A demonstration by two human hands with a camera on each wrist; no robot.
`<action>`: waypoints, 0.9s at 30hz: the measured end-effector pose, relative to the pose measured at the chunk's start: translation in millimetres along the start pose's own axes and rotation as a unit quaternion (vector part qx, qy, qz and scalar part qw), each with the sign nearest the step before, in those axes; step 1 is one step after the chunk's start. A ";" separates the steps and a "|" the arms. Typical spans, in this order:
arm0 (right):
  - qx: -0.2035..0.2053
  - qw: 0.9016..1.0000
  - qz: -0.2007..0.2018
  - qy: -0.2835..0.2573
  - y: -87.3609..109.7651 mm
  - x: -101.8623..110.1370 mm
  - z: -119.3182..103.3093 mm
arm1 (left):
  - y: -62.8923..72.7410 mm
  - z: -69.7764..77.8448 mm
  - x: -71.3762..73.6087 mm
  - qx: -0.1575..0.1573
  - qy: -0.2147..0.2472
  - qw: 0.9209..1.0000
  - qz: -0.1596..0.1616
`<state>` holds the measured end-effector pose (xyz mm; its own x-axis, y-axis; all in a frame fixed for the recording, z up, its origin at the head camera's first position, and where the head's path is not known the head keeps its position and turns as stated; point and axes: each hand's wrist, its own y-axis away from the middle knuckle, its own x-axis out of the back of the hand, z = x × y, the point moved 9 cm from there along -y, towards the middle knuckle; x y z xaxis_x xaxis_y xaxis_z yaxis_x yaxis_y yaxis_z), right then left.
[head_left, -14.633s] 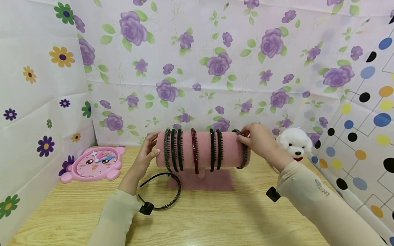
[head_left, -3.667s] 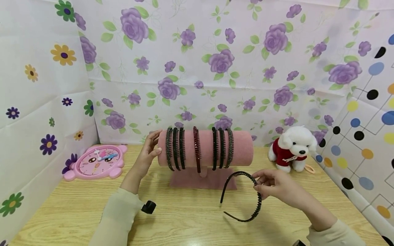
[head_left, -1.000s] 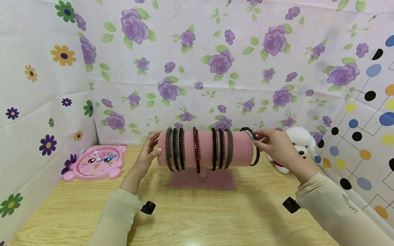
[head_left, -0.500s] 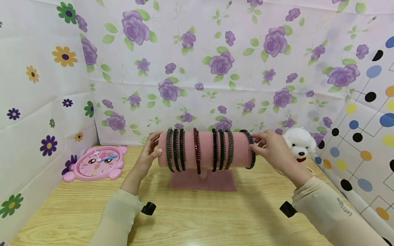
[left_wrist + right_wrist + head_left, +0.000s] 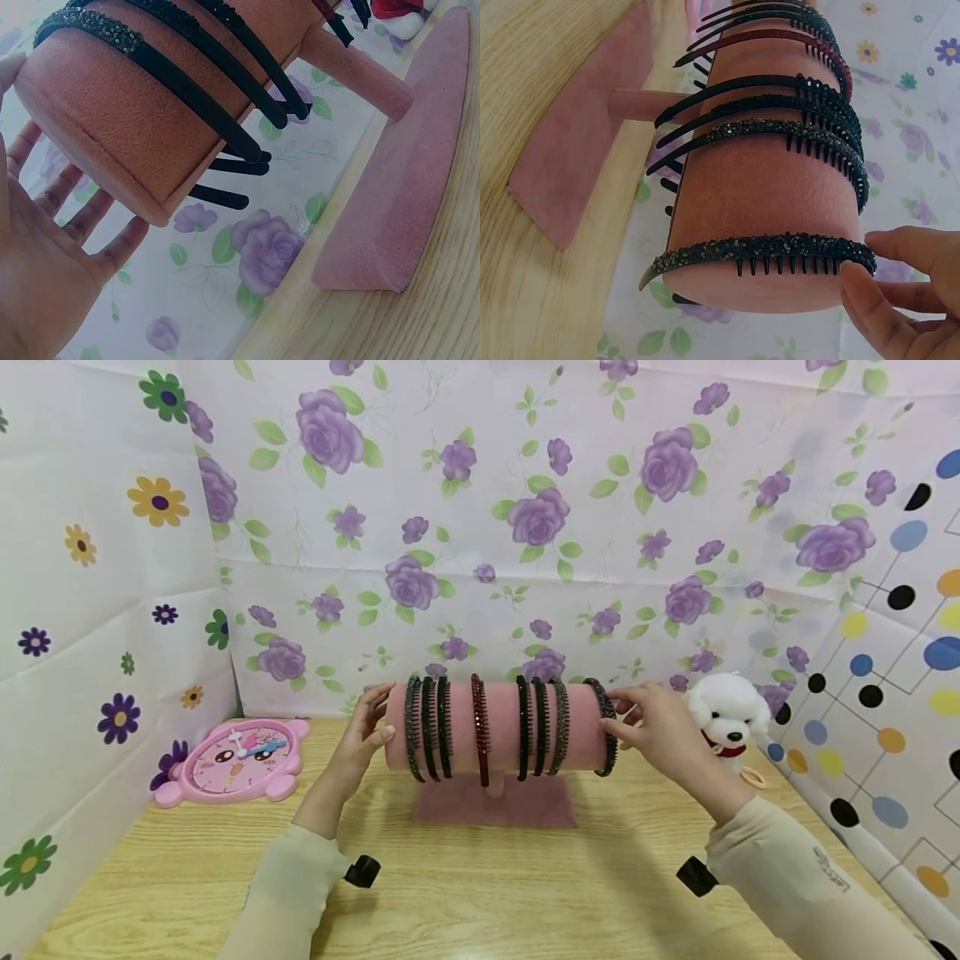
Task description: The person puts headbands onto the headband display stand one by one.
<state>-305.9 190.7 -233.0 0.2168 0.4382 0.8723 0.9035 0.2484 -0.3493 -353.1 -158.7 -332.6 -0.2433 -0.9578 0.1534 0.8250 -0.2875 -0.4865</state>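
A pink plush headband stand (image 5: 502, 718) carries several toothed headbands round its padded roll, one of them red (image 5: 480, 731). My left hand (image 5: 358, 747) holds the roll's left end, thumb at the front edge and fingers spread over the end, as the left wrist view shows. At the right end, my right hand (image 5: 656, 727) pinches a dark glittery headband (image 5: 757, 247) between thumb and forefinger. This headband sits over the roll just inside its end rim, teeth toward the rim. A grey glittery headband (image 5: 780, 131) stands further in, beside two black ones, with bare pink plush between.
A pink bear-shaped clock (image 5: 236, 760) leans at the left back. Behind my right hand sits a white toy dog (image 5: 727, 714), a small tan ring (image 5: 752, 777) by it. Flowered cloth (image 5: 465, 527) hangs close behind the stand; the wooden table (image 5: 480, 893) spreads in front.
My right hand lifted the headband from in front of the stand to its right end, then slid it left onto the roll. Earlier, the grey headband moved inward. My left hand stayed put.
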 end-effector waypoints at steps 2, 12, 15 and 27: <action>-0.001 1.000 -0.008 -0.008 1.0 -1.3 2.5 | 0.2 -0.1 -0.4 -0.001 0.001 1.000 0.001; 0.021 0.999 -0.009 -0.032 5.1 0.3 11.9 | 0.6 -2.0 -0.6 0.004 0.005 1.000 0.000; 0.043 0.998 -0.025 -0.027 4.7 -0.1 10.5 | -0.1 -2.4 -0.3 0.005 0.005 1.000 -0.002; 0.107 0.987 -0.121 0.005 3.4 -13.4 7.3 | -0.3 -0.7 0.3 -0.005 0.007 1.000 -0.001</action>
<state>-308.5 192.0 -248.4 0.0100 0.3349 0.9422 0.8306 0.5219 -0.1944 -353.8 -158.9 -333.1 -0.2516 -0.9573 0.1421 0.8196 -0.2889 -0.4947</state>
